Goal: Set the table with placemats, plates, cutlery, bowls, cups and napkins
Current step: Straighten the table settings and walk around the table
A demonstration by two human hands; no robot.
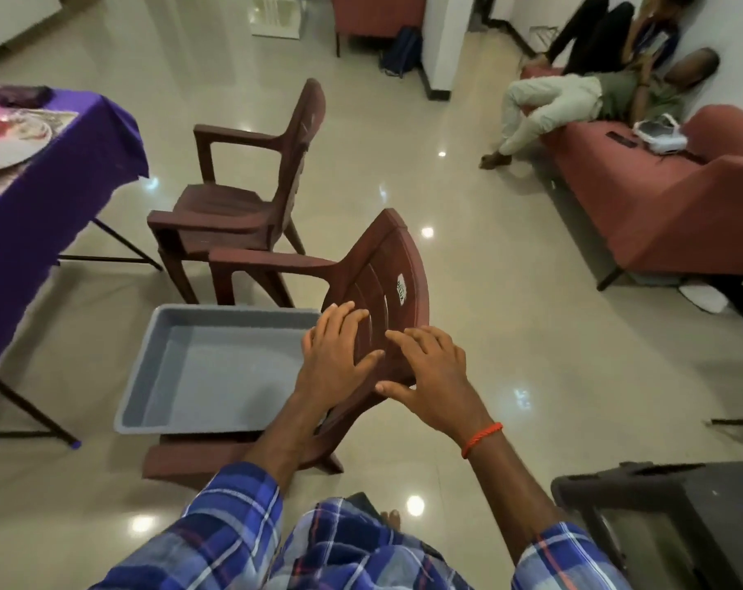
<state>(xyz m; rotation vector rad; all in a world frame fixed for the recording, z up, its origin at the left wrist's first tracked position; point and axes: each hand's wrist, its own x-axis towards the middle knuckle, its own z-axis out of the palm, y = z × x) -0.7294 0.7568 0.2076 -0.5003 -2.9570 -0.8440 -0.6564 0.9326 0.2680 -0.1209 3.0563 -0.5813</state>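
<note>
Both hands are released, fingers spread, gripping nothing. Left hand [335, 355] lies over the chair back [378, 270], right hand [433, 372] at its edge, probably to shift the chair. Tray [233, 310] just left, parked on the seat, probably for reach. Plate [3, 155] on table [63, 176], far left.

Small white glare spots dot the glossy floor [467, 317] of a room evenly and softly lit from above, with faint shadows, a blown-out pink glow over the table [41, 172] at far left, and straight lines bowing toward the wide-angle edges
</note>
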